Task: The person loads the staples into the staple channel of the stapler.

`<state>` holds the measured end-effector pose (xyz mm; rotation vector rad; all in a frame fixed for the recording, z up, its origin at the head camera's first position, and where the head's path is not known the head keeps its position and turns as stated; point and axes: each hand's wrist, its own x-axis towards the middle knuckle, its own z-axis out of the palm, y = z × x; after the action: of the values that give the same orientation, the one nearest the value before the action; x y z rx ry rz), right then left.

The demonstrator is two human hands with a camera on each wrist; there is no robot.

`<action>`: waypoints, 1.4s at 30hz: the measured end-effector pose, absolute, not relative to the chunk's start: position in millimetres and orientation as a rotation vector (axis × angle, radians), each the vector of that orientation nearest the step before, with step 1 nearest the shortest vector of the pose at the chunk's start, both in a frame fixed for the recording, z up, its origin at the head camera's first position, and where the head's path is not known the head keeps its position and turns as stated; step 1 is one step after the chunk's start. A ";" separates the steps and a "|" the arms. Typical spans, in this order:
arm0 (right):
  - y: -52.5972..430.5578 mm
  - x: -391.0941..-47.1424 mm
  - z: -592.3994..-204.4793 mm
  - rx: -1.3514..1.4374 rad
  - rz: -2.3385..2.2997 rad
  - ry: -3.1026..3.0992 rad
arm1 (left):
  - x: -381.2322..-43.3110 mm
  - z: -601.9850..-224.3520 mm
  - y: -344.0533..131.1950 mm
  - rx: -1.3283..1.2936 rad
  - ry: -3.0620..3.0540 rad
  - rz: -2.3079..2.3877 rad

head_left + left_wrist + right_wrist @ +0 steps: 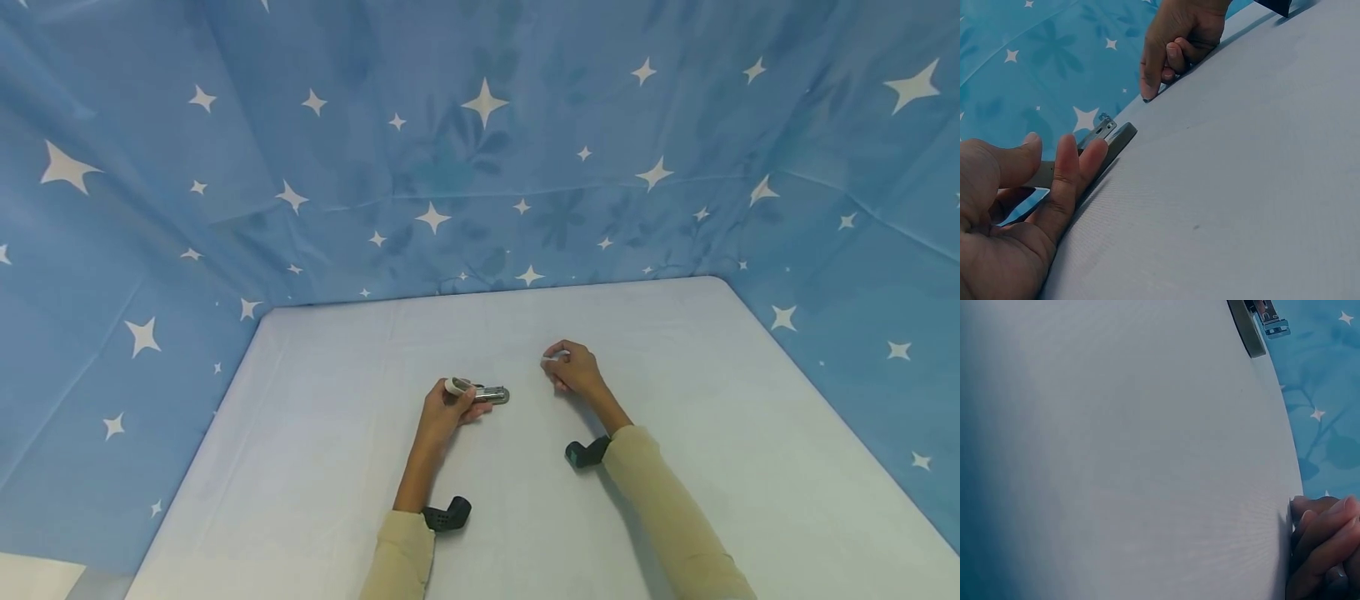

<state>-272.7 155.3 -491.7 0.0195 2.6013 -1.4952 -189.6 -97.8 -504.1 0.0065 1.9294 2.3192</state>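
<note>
One stapler [492, 394] part-hidden by left grip [444, 417], white table [315, 442], starry curtain [360, 158]

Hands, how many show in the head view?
2: the left hand, holding a stapler, and the right hand, off to the stapler's right. No other hand is visible.

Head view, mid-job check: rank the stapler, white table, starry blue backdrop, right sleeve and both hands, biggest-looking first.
1. Starry blue backdrop
2. White table
3. Right sleeve
4. Left hand and right hand: too alike to rank
5. Stapler, going by its visible part; the left hand covers some
</note>
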 end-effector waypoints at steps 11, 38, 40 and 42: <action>157.3 -275.1 -491.7 0.036 -1.495 2.565 | -188.5 -504.1 -96.4 -0.014 1.937 2.334; 161.4 -265.6 -495.0 -0.072 -1.626 2.492 | -186.5 -503.2 -95.8 -0.015 1.970 2.304; 161.2 -263.8 -494.7 -0.066 -1.643 2.486 | -186.5 -503.0 -95.5 -0.018 1.966 2.308; 160.5 -263.0 -494.5 -0.071 -1.650 2.493 | -186.8 -502.9 -95.6 -0.010 1.975 2.304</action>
<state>-263.0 160.5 -494.5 -0.0707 2.4933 -1.6500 -186.8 -95.6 -502.9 -0.0098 1.9751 2.3039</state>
